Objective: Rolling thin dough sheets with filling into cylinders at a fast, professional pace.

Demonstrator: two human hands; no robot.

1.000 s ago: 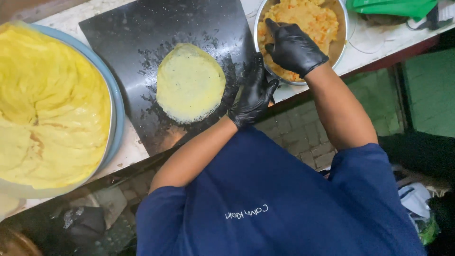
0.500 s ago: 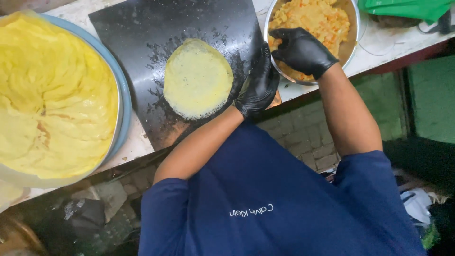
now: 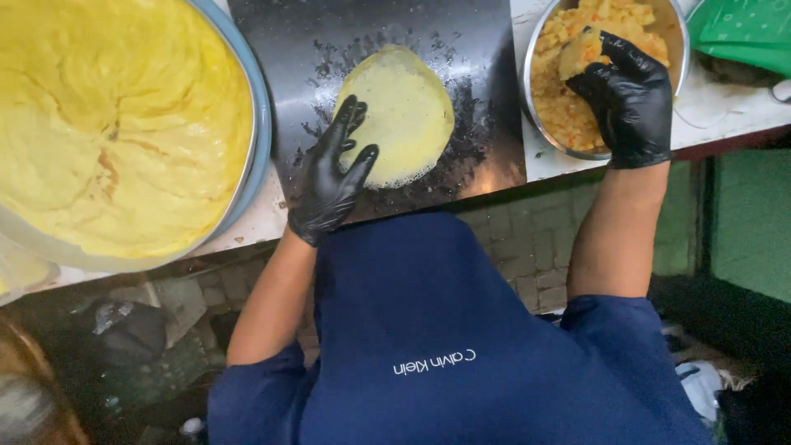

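Well, nearest you, your left hand (image 3: 334, 177) lies open, fingers spread, tips resting on the near edge of the flattened dough round (image 3: 401, 115) on the dark board (image 3: 486, 49). The round looks thin, soft and likely sticky, so slide under its rim. Farther off, your right hand (image 3: 626, 95) pinches a crumbly lump of filling (image 3: 579, 53) over the metal bowl (image 3: 528, 99).
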